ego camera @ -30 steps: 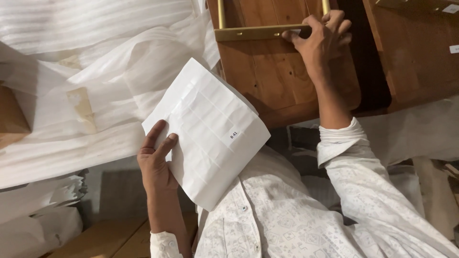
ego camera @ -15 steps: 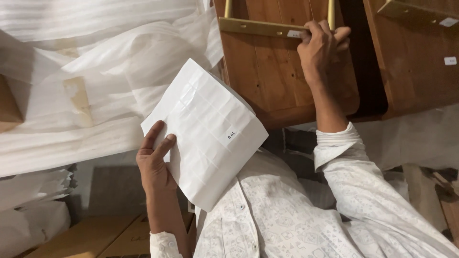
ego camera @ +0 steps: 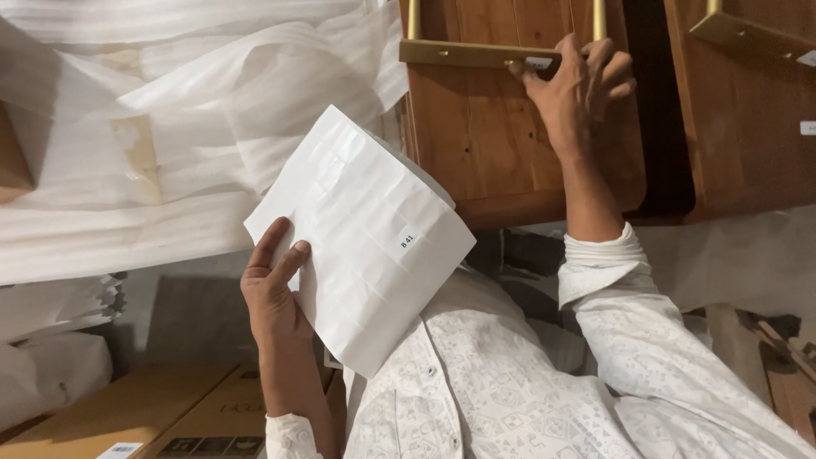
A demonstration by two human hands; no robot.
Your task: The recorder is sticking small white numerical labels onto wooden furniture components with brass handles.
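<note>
My left hand (ego camera: 274,289) holds a white sheet of peel-off labels (ego camera: 361,238) by its lower left edge; most label squares are gone and one small label remains near the right side. My right hand (ego camera: 578,85) reaches up to a wooden panel (ego camera: 476,136) and presses its fingertips on a small white label (ego camera: 539,62) stuck on the brass-coloured metal bracket (ego camera: 463,53). Both arms wear white patterned sleeves.
White foam wrapping (ego camera: 170,127) covers bulky items on the left. A second wooden panel (ego camera: 748,110) with a brass bracket stands at the right. Brown cardboard boxes (ego camera: 144,416) lie at the bottom left. More wrapped pieces sit low on the right.
My right hand has stayed on the bracket, its fingers pressing the small label down. The view has shifted slightly; the label sheet stays in my left hand.
</note>
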